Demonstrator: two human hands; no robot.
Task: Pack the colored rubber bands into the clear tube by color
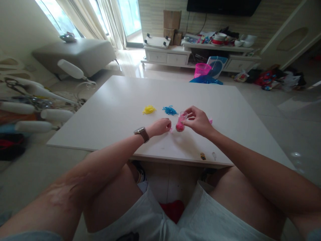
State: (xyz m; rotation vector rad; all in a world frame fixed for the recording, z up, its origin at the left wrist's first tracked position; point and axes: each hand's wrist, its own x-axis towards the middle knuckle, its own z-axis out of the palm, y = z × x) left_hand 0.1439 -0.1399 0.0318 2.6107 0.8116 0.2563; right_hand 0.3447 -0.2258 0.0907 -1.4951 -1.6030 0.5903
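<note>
My right hand has its fingers and thumb around a small clear jar, tilted just above the table. Pink and red bits, which look like tiny rubber bands, fill its lower part. To the left of the jar, my left hand is closed with its fingertips down near the table top. A few small pink bands show at those fingertips. Beyond my hands lie a pile of yellow bands and a pile of blue bands. Something pink is partly hidden behind my right hand.
The white table has its front edge close to my knees. Near that edge lie a small yellow-and-dark figure and a small pale piece. Past the far edge are a blue chair and a pink basket.
</note>
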